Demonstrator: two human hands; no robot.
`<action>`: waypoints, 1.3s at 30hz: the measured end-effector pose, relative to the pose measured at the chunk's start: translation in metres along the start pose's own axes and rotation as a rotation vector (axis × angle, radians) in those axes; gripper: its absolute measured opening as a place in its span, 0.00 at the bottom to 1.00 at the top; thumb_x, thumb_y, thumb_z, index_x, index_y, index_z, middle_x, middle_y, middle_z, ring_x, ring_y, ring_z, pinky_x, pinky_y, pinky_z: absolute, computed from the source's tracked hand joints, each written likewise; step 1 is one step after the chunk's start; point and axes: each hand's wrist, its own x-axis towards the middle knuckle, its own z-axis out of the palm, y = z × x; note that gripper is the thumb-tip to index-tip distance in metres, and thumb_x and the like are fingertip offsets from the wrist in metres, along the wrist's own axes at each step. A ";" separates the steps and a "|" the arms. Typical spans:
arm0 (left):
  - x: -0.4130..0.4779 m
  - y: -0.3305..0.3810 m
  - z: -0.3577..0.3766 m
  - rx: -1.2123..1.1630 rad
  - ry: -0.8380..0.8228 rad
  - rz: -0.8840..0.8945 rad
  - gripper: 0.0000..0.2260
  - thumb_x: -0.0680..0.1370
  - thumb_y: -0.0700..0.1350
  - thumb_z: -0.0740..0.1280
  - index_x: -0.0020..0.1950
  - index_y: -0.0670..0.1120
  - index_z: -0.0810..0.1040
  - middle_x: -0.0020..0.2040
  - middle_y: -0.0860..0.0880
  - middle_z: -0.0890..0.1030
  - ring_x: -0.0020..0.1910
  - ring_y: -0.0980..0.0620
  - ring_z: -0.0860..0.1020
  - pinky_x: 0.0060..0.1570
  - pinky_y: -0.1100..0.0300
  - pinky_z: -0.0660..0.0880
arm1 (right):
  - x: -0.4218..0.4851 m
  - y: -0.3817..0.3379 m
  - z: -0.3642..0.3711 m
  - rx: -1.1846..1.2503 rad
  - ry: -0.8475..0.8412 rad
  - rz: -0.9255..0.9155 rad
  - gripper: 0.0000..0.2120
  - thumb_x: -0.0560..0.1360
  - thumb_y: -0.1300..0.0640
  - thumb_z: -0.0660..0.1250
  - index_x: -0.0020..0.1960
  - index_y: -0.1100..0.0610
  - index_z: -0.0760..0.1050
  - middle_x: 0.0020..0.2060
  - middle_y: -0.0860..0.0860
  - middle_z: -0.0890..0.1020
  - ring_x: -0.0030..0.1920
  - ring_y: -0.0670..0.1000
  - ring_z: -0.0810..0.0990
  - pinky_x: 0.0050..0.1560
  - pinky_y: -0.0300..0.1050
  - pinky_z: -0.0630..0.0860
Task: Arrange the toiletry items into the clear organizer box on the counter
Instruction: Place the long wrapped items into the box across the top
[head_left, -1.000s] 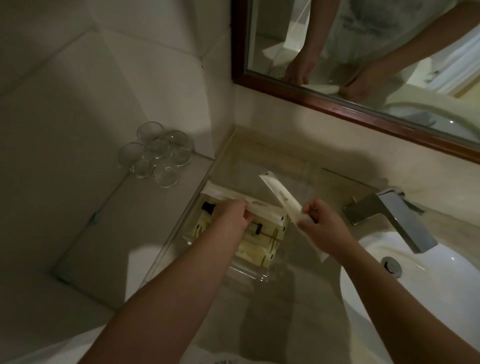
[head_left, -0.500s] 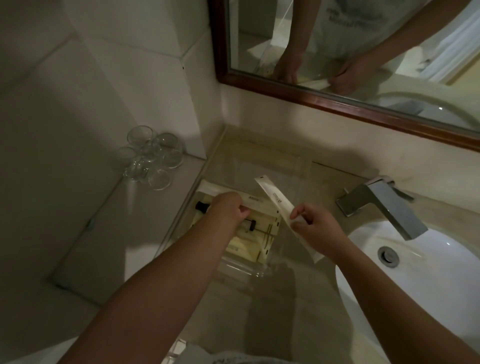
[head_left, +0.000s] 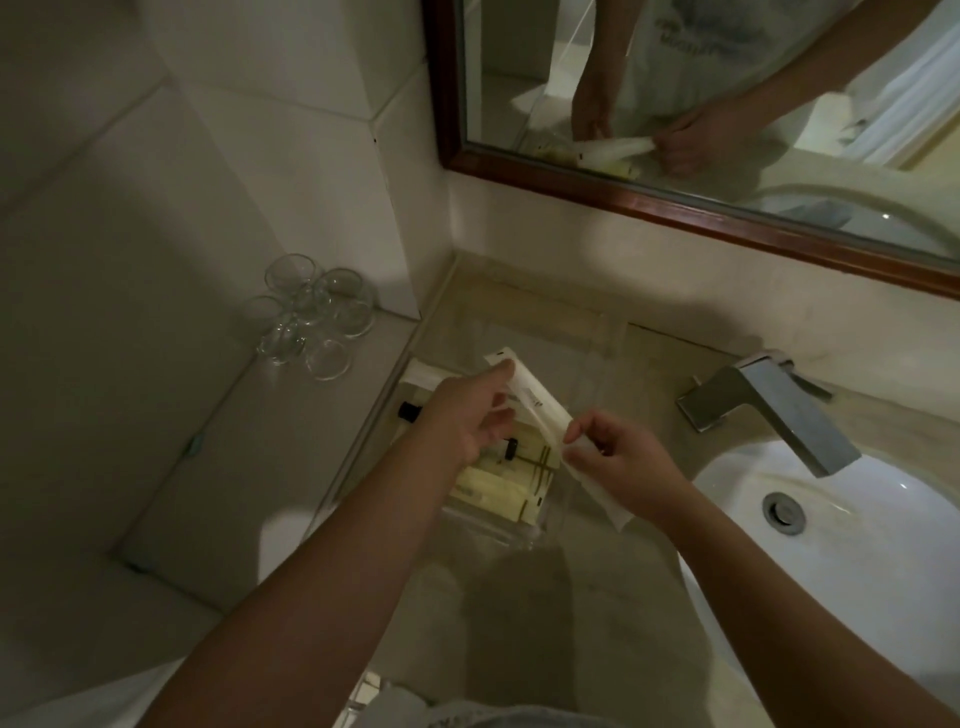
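Observation:
The clear organizer box (head_left: 511, 538) stands on the beige counter (head_left: 524, 613) left of the basin. Inside lie several pale yellow sachets (head_left: 498, 486), a small black-capped bottle (head_left: 409, 410) and a white packet (head_left: 427, 372) along the far side. My right hand (head_left: 631, 465) pinches a long white packet (head_left: 537, 402) near its lower part and holds it slanted over the box. My left hand (head_left: 465, 415) hovers above the box, its straight forefinger and thumb touching the packet's upper end. It hides part of the box's contents.
Several clear glasses (head_left: 311, 317) stand clustered on a lower tiled ledge (head_left: 234, 467) to the left. A chrome faucet (head_left: 769, 410) and white basin (head_left: 857, 525) are at the right. A wood-framed mirror (head_left: 675, 205) hangs above and reflects both hands.
My left hand has let go of the white packet lying in the box and moved up to the long packet. My right hand has brought that packet left, over the box.

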 end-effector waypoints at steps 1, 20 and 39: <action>0.000 -0.004 0.000 0.008 -0.035 0.013 0.15 0.75 0.44 0.71 0.58 0.39 0.77 0.52 0.42 0.81 0.52 0.45 0.81 0.56 0.47 0.79 | -0.001 -0.002 0.001 -0.014 -0.017 -0.018 0.04 0.75 0.57 0.69 0.44 0.49 0.75 0.48 0.45 0.81 0.46 0.47 0.82 0.41 0.39 0.78; -0.031 -0.046 -0.056 1.103 -0.336 0.199 0.21 0.70 0.50 0.74 0.61 0.52 0.76 0.55 0.52 0.81 0.49 0.53 0.80 0.48 0.52 0.79 | -0.005 0.007 0.017 0.652 0.187 0.236 0.05 0.78 0.62 0.65 0.54 0.61 0.77 0.40 0.56 0.80 0.36 0.49 0.80 0.42 0.44 0.81; 0.064 0.016 -0.096 0.816 0.287 0.569 0.10 0.71 0.39 0.73 0.50 0.44 0.77 0.50 0.46 0.78 0.48 0.49 0.77 0.44 0.59 0.74 | 0.028 0.021 0.040 -0.282 0.231 0.277 0.09 0.77 0.49 0.66 0.40 0.50 0.80 0.35 0.51 0.84 0.36 0.51 0.83 0.38 0.48 0.83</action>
